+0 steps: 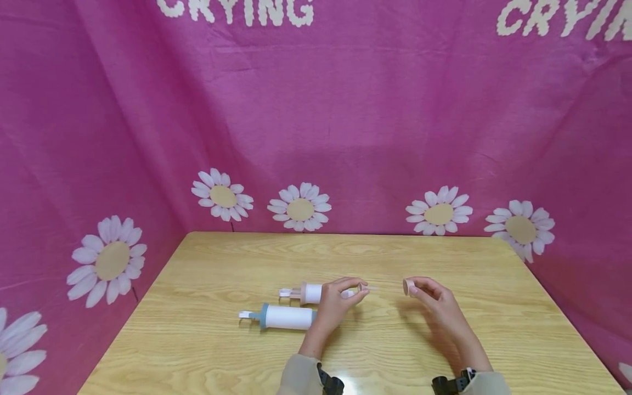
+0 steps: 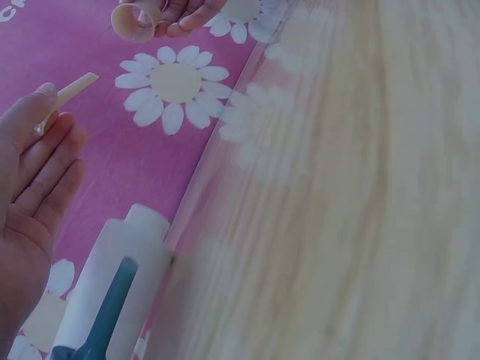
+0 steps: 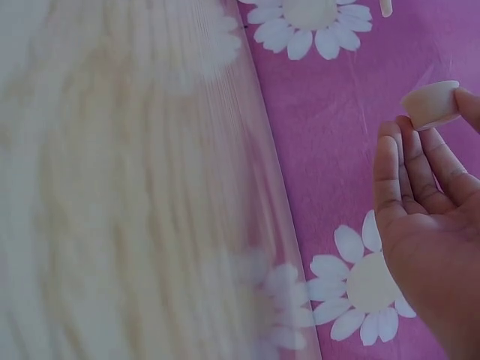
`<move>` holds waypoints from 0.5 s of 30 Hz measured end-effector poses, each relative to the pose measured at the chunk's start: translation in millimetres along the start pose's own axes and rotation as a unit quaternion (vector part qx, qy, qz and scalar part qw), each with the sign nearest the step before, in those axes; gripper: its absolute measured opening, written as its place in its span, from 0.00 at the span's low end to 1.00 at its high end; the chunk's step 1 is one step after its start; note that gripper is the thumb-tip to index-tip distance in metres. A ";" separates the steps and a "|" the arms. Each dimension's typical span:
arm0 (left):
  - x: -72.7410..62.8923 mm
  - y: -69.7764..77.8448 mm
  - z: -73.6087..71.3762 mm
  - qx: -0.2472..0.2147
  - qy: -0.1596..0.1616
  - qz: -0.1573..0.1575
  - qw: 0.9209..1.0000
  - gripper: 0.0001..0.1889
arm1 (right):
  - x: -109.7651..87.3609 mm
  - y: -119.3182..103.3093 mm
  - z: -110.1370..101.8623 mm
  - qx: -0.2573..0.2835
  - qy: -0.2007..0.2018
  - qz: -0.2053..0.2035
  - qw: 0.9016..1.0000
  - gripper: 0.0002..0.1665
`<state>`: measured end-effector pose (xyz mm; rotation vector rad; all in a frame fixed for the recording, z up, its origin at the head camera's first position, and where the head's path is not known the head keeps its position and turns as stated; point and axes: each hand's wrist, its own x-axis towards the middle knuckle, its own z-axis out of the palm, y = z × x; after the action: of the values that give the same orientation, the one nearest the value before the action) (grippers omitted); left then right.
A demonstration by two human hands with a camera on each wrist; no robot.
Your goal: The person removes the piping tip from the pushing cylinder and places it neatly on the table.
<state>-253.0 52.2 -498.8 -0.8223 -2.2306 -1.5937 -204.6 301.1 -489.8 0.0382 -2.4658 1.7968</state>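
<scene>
My left hand [image 1: 334,303] pinches a small pale piece with a slim stem [image 2: 75,91] between thumb and finger; the stem points right, toward my right hand. My right hand [image 1: 443,310] holds a short beige ring [image 3: 433,105] by its wall with the thumb and fingertips. The ring's round opening faces left in the head view. A gap separates the two pieces. Beside and partly behind my left hand lie a white cylinder with blue end fittings [image 1: 288,317] and, farther back, a white cylinder with beige end fittings [image 1: 312,293].
Both cylinders lie on a light wood-grain table [image 1: 237,362], their narrow ends pointing left. A pink cloth with daisies [image 1: 345,109] hangs along the back and sides. Black wrist cameras [image 1: 332,381] sit at both sleeves.
</scene>
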 end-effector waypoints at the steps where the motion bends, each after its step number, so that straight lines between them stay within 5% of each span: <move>1: 0.6 0.1 1.5 0.001 0.001 0.002 1.000 0.08 | -0.3 0.2 -1.6 0.002 0.001 0.002 1.000 0.26; 15: 2.9 1.9 19.1 -0.014 0.006 0.020 1.000 0.08 | -6.2 2.2 -22.4 -0.011 0.025 0.028 0.999 0.29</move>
<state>-252.3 71.3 -502.5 -0.8560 -2.1749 -1.6112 -197.3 322.8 -485.6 -0.0777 -2.4767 1.7693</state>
